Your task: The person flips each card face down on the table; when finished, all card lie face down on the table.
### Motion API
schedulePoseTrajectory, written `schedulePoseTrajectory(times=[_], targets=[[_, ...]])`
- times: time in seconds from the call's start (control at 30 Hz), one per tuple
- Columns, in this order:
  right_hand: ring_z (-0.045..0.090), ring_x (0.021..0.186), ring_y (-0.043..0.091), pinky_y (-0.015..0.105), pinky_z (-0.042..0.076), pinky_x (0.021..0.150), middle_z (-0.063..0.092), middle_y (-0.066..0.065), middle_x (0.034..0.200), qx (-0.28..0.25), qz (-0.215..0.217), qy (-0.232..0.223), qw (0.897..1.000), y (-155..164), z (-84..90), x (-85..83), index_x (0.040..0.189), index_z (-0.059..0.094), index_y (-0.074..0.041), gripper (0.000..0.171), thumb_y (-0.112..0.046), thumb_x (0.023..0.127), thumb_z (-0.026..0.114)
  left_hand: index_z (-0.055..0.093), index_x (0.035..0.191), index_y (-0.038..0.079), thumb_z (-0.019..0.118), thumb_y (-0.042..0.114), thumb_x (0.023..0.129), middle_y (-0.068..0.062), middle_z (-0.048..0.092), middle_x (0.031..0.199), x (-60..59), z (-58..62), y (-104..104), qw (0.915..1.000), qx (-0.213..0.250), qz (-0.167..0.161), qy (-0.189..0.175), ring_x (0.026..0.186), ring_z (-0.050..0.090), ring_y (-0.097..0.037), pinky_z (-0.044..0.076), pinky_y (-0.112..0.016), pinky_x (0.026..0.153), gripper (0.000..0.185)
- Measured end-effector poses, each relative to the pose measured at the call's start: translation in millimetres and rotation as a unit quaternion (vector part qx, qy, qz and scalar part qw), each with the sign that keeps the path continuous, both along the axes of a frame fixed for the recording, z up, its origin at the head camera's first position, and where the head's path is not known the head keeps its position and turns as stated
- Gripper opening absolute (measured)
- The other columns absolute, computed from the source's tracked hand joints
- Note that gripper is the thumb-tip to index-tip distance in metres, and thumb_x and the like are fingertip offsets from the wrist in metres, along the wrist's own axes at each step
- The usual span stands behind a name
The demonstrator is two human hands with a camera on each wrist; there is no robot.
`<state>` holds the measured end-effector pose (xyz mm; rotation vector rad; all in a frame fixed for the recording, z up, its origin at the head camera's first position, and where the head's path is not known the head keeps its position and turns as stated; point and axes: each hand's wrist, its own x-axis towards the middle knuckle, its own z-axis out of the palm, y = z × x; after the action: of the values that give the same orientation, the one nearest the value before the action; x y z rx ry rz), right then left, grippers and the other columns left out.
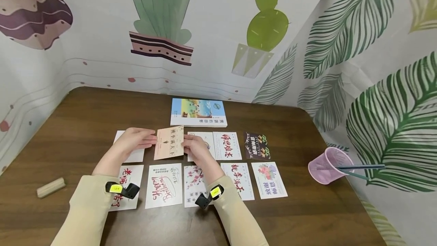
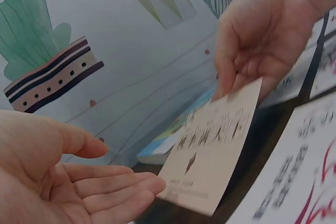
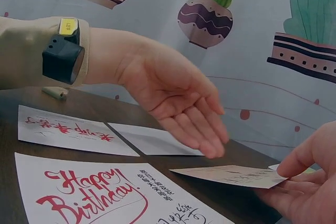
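Observation:
My right hand [image 1: 198, 149] pinches the right edge of a peach card [image 1: 168, 143] with dark vertical lettering, thumb on top and fingers beneath in the right wrist view. The card hangs tilted over the table in the back row of cards. Across from it, my left hand [image 1: 134, 140] has its fingers extended, their tips right at the card's left edge; in the left wrist view its thumb stands apart from them. Behind the left hand lies a white card [image 1: 136, 155], partly covered. Another white card [image 1: 208, 139] is partly hidden by the right hand.
Several greeting cards, including a Happy Birthday card [image 1: 164, 185] and a dark card [image 1: 257, 145], lie in two rows. A blue book [image 1: 198, 113] lies behind them. At right, a pink cup [image 1: 322, 170] lies tipped with sticks inside; at left is a wooden block [image 1: 51, 188].

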<state>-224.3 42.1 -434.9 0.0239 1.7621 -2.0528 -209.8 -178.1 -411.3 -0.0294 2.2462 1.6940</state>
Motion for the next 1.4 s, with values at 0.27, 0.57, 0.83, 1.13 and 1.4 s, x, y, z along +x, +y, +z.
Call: schedulePoseTrajectory(times=[0.27, 0.57, 0.83, 1.13, 1.4], targets=[[0.056, 0.123, 0.035, 0.036, 0.051, 0.103, 0.054, 0.028, 0.134, 0.002, 0.0, -0.002, 1.0, -1, 1.1, 0.6, 0.139, 0.041, 0.013, 0.045, 0.003, 0.096, 0.046, 0.04, 0.14, -0.015, 0.044, 0.024, 0.104, -0.032, 0.057, 0.131, -5.1, 6.1, 16, 0.9988, 0.044, -0.02, -0.008, 0.109, 0.068, -0.019, 0.054, -0.031, 0.096, 0.053], [0.059, 0.119, 0.033, 0.035, 0.051, 0.103, 0.054, 0.027, 0.134, -0.005, 0.011, 0.008, 1.0, -3, 4.1, 0.7, 0.14, 0.041, 0.013, 0.047, -0.001, 0.096, 0.049, 0.041, 0.139, -0.015, 0.046, 0.026, 0.103, -0.032, 0.057, 0.131, -7.9, 12.1, 28, 0.9975, 0.053, -0.043, -0.017, 0.109, 0.068, -0.021, 0.054, -0.035, 0.097, 0.054], [0.064, 0.1, 0.018, 0.031, 0.053, 0.099, 0.06, 0.022, 0.124, -0.027, -0.021, -0.019, 0.999, -5, 9.1, 0.9, 0.137, 0.047, 0.01, 0.053, -0.032, 0.106, 0.04, 0.041, 0.14, -0.013, 0.041, 0.029, 0.104, -0.031, 0.055, 0.134, -12.1, 11.9, 26, 0.9972, 0.055, -0.041, -0.031, 0.107, 0.068, -0.016, 0.055, -0.033, 0.097, 0.054], [0.047, 0.133, 0.039, 0.043, 0.04, 0.114, 0.046, 0.031, 0.141, -0.053, -0.02, -0.009, 0.998, -9, 7.1, 5.4, 0.141, 0.04, 0.013, 0.066, -0.042, 0.108, 0.025, 0.039, 0.14, -0.015, 0.032, 0.035, 0.107, -0.033, 0.052, 0.136, -10.0, 13.9, 24, 0.9979, 0.045, -0.043, -0.02, 0.114, 0.066, -0.022, 0.054, -0.032, 0.097, 0.06], [0.046, 0.133, 0.04, 0.045, 0.038, 0.115, 0.045, 0.032, 0.142, -0.077, -0.01, 0.006, 0.997, -8, 8.2, 4.6, 0.14, 0.041, 0.013, 0.068, -0.044, 0.107, 0.023, 0.038, 0.141, -0.014, 0.032, 0.039, 0.107, -0.033, 0.052, 0.137, -7.8, 23.1, 25, 0.9978, 0.043, -0.049, -0.009, 0.121, 0.061, -0.028, 0.054, -0.031, 0.098, 0.064]])
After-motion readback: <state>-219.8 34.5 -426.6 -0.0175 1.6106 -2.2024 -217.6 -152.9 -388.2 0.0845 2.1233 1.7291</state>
